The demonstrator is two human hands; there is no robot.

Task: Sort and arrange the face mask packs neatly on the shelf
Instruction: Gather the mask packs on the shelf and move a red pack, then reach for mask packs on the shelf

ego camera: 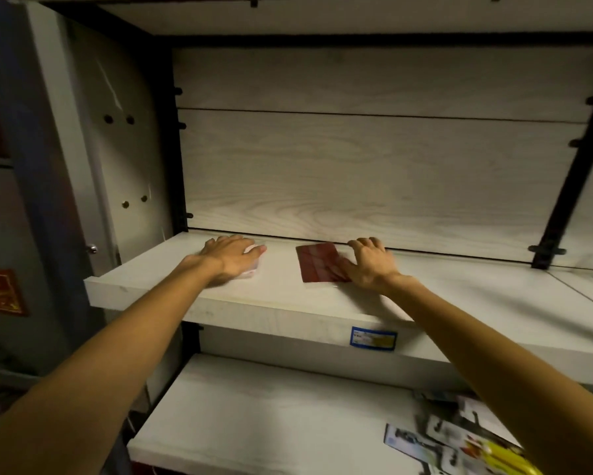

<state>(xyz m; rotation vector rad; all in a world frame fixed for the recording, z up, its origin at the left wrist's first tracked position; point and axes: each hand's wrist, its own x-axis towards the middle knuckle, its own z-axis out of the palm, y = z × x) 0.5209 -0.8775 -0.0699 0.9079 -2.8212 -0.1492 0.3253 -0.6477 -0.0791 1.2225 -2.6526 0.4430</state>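
A red sign (1,292) is hanging on the grey panel at the far left, beside a pale side wall (123,159) pierced with holes. A person's left hand (231,258) is lying palm down near the left end of the upper shelf (288,303), its fingers straight and together, pressing a whitish face mask pack (252,265) that is mostly hidden beneath it. Toward the middle of the board, close to the back edge, a dark red face mask pack (317,264) is lying flat, and the right hand (370,265) is covering its right side with spread, slightly bent fingers resting on it; whether they are pinching it cannot be told. A blue and yellow price label (373,339) is sticking to the shelf's front edge below the right forearm. On the lower shelf (254,423), blurred mixed packs (459,440) are lying in a loose heap at the right front corner, partly blocked by that forearm.
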